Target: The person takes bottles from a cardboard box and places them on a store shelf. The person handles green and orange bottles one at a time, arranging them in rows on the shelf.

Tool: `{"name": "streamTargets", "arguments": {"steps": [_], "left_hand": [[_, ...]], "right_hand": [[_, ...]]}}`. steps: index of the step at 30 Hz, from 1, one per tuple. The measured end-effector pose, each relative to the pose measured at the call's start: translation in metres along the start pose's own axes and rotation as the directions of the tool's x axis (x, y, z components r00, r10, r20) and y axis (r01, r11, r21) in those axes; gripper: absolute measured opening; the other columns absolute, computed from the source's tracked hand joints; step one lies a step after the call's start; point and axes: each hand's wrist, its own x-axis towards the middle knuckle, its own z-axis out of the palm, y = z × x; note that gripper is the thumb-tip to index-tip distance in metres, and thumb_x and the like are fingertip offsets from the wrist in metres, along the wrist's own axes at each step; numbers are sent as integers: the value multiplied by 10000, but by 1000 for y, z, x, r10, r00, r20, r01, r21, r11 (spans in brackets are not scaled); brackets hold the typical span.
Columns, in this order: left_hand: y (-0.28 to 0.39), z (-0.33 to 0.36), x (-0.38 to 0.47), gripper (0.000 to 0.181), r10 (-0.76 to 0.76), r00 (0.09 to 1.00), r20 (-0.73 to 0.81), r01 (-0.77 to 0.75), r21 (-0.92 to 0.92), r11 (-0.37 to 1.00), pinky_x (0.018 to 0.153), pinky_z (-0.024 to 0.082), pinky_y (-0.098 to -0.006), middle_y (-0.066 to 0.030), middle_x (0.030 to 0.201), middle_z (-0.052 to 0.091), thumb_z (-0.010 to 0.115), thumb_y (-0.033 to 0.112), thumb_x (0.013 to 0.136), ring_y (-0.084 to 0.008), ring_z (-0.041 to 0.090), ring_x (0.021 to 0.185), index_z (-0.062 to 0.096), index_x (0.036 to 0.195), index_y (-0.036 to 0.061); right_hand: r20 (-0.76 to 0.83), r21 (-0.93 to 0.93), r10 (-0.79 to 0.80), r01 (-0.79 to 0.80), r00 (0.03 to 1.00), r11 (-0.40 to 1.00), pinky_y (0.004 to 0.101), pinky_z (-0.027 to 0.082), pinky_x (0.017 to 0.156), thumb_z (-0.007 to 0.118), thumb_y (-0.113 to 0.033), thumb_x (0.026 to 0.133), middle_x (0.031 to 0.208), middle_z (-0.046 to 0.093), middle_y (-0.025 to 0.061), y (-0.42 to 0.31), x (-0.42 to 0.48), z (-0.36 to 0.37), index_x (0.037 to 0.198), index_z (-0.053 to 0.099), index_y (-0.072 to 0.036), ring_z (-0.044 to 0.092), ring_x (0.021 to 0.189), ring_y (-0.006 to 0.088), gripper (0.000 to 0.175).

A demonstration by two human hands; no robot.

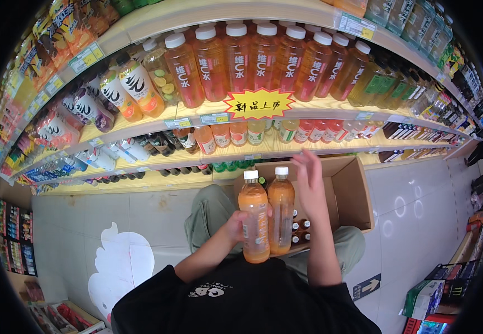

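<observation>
Two plastic bottles of orange drink with white caps stand side by side in front of my chest. My left hand (238, 225) is around the left bottle (254, 234), and its fingers reach between the two towards the right bottle (281, 208); whether they grip that one too is hidden. To the right of the bottles my right hand (309, 177) is raised with its fingers apart, holding nothing. Behind and below, an open cardboard box (350, 200) rests on the floor between my legs, with several capped bottles (301, 226) low inside it.
Shelves of bottled drinks curve across the front, their upper shelf edge (224, 6) above a row of white-capped bottles (237, 58). A yellow starburst sign (259, 103) hangs on the middle shelf edge. Cartons (427, 296) stand at the lower right, a tray of packets (74, 317) at the lower left.
</observation>
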Motion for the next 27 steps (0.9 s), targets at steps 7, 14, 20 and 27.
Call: {"name": "streamTargets", "arguments": {"steps": [7, 14, 20, 27], "left_hand": [[29, -17, -19, 925, 15, 989, -144, 9, 166, 986, 1065, 530, -400, -90, 1381, 590, 796, 422, 835, -227, 615, 1257, 398, 1553, -5], [72, -4, -39, 733, 97, 995, -27, -85, 294, 952, 1182, 413, -561, -254, 1668, 339, 842, 516, 806, -412, 470, 1463, 589, 1349, 94], [61, -115, -98, 549, 68, 923, -379, 89, 382, 920, 1081, 533, -480, -186, 1346, 657, 737, 322, 954, -321, 664, 1234, 567, 1382, 23], [33, -176, -119, 366, 83, 895, -438, 35, 254, 967, 1031, 549, -444, -161, 1231, 695, 612, 309, 1035, -295, 679, 1179, 606, 1280, 39]], "right_hand": [[264, 360, 262, -347, 928, 866, 434, 442, 1136, 768, -145, 935, 1506, 482, 142, 27, -75, 39, 1631, 215, -62, 513, 1384, 243, 893], [192, 746, 317, -348, 929, 568, 472, 568, 1023, 739, -76, 930, 1336, 636, 167, 29, -63, 35, 1507, 427, -43, 668, 1201, 304, 656], [-160, 439, -357, 390, 920, 809, 432, 534, 1022, 885, -225, 815, 1344, 551, 118, -135, 26, -4, 1483, 406, -45, 593, 1210, 247, 841], [-309, -264, -775, 734, 551, 626, 358, 533, 985, 871, -137, 860, 1205, 708, 148, -298, 171, -12, 1309, 574, 31, 677, 1123, 214, 564]]}}
